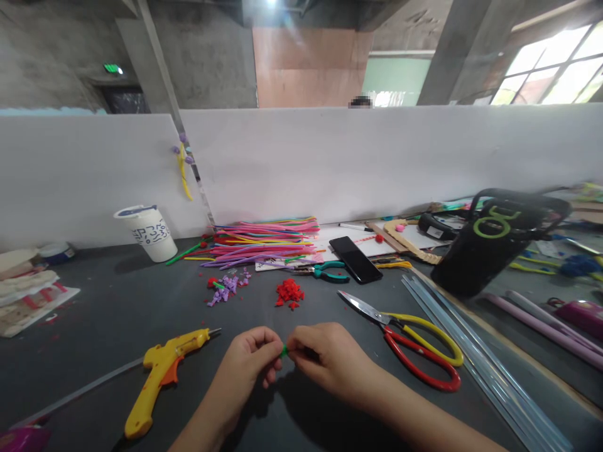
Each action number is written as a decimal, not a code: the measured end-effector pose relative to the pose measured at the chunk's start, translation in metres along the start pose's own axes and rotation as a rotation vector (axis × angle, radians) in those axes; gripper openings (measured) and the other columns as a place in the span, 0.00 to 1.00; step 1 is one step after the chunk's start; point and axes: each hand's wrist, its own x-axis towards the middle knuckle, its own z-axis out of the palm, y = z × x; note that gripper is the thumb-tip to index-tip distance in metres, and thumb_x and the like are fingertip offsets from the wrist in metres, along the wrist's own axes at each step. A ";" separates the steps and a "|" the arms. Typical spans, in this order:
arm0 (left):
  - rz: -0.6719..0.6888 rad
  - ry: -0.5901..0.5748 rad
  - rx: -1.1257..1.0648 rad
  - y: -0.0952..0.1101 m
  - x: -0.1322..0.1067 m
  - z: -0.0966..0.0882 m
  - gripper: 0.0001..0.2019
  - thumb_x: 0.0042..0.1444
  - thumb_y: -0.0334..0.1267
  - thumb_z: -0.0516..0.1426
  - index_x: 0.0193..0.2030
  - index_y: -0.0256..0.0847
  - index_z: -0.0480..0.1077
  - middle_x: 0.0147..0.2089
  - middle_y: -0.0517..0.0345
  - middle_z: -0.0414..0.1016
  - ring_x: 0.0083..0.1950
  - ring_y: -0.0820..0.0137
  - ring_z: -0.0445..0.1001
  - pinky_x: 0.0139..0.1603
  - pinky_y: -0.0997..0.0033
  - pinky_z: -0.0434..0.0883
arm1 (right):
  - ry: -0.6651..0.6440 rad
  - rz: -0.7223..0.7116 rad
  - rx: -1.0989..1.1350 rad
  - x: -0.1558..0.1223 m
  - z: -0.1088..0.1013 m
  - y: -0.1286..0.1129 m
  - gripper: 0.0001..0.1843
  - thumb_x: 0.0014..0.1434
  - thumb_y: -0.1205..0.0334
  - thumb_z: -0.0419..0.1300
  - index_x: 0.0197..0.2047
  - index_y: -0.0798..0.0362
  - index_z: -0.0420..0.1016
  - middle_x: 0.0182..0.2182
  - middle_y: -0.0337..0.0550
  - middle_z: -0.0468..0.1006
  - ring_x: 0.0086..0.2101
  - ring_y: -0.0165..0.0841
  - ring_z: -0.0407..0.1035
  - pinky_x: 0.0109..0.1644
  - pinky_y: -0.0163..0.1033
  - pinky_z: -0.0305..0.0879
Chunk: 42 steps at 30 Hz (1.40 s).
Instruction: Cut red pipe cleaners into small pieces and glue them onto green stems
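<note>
My left hand [252,361] and my right hand [327,358] meet low over the dark table [117,301], fingers pinched together on a small green piece [284,351] between them. Only a bit of the green shows. A small heap of red scraps [289,292] lies just beyond the hands, with purple scraps [228,287] to its left. A yellow glue gun [162,370] lies left of my left hand. Scissors [414,342] with red and yellow handles lie right of my right hand.
A bundle of coloured pipe cleaners [266,242] lies by the white partition [330,163]. Nearby are a paper cup [148,232], teal pliers [327,271], a black phone [360,258], clear glue sticks [475,358] and a black basket [494,242] at right. Someone's head [360,102] shows above the partition.
</note>
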 end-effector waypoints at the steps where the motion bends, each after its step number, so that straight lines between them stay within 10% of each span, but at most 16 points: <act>1: -0.013 0.002 -0.026 -0.001 0.000 0.000 0.08 0.45 0.37 0.58 0.23 0.36 0.66 0.16 0.66 0.64 0.15 0.81 0.58 0.16 0.82 0.54 | -0.013 -0.020 -0.010 0.000 0.000 0.000 0.05 0.50 0.72 0.54 0.27 0.53 0.68 0.20 0.32 0.67 0.21 0.24 0.56 0.26 0.27 0.48; 15: 0.055 -0.068 -0.043 0.003 -0.001 0.000 0.10 0.41 0.41 0.62 0.24 0.35 0.69 0.20 0.60 0.69 0.19 0.76 0.66 0.21 0.76 0.63 | 0.065 0.006 -0.077 -0.002 0.001 0.002 0.05 0.54 0.69 0.53 0.30 0.54 0.70 0.23 0.37 0.72 0.24 0.26 0.62 0.28 0.30 0.51; 25: 0.051 0.014 0.001 0.006 -0.003 -0.002 0.08 0.40 0.38 0.61 0.22 0.37 0.66 0.17 0.64 0.67 0.16 0.79 0.63 0.17 0.80 0.58 | -0.058 0.384 0.653 0.007 -0.004 -0.001 0.06 0.50 0.68 0.53 0.31 0.56 0.70 0.22 0.35 0.71 0.18 0.23 0.61 0.20 0.27 0.56; 42: 0.073 0.012 0.000 0.001 0.000 0.002 0.12 0.39 0.41 0.62 0.21 0.36 0.67 0.17 0.61 0.69 0.16 0.77 0.65 0.17 0.78 0.62 | -0.018 0.379 0.540 0.005 0.004 0.001 0.06 0.51 0.65 0.53 0.26 0.56 0.69 0.19 0.35 0.69 0.19 0.23 0.61 0.21 0.27 0.55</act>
